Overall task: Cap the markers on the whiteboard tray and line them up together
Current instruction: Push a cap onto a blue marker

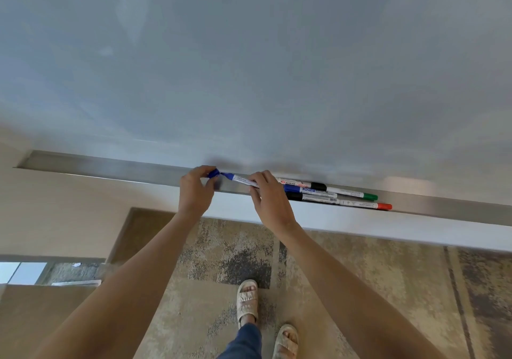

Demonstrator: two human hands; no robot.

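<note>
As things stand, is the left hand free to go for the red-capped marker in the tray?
Probably not: the left hand pinches a blue cap, and the right hand with its blue marker lies between it and the red-capped marker.

A long shiny metal tray [110, 166] is fixed along the bottom of the whiteboard. A bunch of markers is laid in it, right of the middle, side by side and touching. A marker with a green cap [370, 196] is seen at the back. A marker with a red cap [384, 206] is laid at the front. Between them, a blue marker [307, 189] and a black-capped marker [300, 196] are seen.
</note>
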